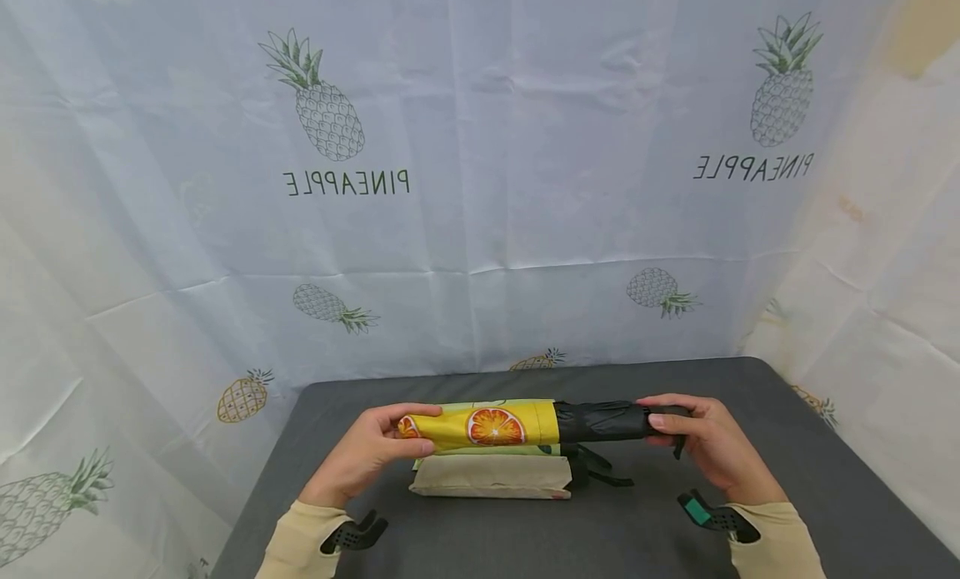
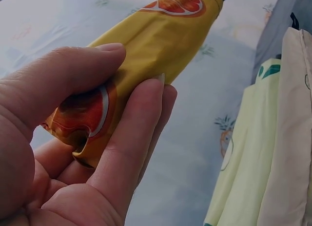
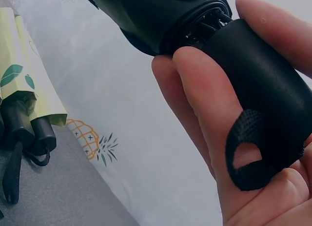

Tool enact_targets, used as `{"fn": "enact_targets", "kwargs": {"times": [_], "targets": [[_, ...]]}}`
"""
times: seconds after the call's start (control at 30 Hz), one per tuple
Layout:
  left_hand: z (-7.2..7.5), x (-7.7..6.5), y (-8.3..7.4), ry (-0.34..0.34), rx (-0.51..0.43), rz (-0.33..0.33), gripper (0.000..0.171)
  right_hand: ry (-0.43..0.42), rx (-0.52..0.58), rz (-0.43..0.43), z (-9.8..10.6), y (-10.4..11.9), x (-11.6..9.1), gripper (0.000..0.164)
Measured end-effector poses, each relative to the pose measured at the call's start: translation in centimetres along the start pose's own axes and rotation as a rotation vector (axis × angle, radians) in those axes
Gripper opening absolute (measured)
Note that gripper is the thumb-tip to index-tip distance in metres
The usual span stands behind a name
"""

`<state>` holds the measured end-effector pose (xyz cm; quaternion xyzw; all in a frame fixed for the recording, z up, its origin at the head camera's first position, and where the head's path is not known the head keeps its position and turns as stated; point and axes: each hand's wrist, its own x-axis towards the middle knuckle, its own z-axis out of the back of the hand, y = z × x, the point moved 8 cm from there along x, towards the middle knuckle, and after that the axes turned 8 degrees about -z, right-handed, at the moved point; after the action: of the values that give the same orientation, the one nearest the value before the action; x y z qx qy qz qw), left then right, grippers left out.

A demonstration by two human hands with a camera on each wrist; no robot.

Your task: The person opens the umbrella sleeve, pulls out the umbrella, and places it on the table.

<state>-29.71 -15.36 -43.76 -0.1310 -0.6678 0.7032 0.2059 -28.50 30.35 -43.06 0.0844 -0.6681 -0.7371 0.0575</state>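
A black folding umbrella [image 1: 600,421] is held level above the table, its left part inside a yellow sleeve [image 1: 536,421] printed with orange slices. My left hand [image 1: 367,444] pinches the sleeve's far left end between thumb and fingers; the left wrist view shows the fabric [image 2: 161,50] creased there. At the other end my right hand [image 1: 712,446] grips the black handle [image 3: 265,65], from which a strap loop [image 3: 246,155] hangs. Bare black canopy shows between the sleeve's edge and the handle. How far the umbrella reaches inside the sleeve is hidden.
Below the held umbrella, a beige sleeved umbrella [image 1: 491,476] lies on the dark grey table [image 1: 480,537]. Beside it are pale green sleeved umbrellas [image 3: 41,79] with black handles and straps, partly covered in the head view. A pineapple-print curtain [image 1: 480,187] hangs behind the table.
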Motion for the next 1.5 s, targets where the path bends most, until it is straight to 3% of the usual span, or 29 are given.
{"fn": "enact_targets", "kwargs": {"times": [0.37, 0.87, 1.17, 1.33, 1.5], "targets": [[0.5, -0.3, -0.3, -0.015, -0.004, -0.014, 0.056, 0.008, 0.056, 0.021, 1.6, -0.1, -0.6, 0.035], [2.3, -0.4, -0.4, -0.068, -0.008, -0.036, 0.056, -0.018, 0.105, 0.014, 4.5, -0.4, -1.3, 0.041], [3.4, -0.8, -0.9, -0.125, -0.018, -0.040, 0.056, 0.004, 0.192, 0.044, 6.0, -0.5, -2.2, 0.039], [2.9, -1.1, -1.2, -0.111, 0.010, -0.034, 0.055, -0.048, 0.196, 0.026, 7.3, -1.1, -2.1, 0.036], [0.4, -2.2, 0.1, -0.005, 0.026, 0.020, 0.053, -0.135, 0.154, -0.066, 8.0, -2.3, -1.4, 0.030]]}}
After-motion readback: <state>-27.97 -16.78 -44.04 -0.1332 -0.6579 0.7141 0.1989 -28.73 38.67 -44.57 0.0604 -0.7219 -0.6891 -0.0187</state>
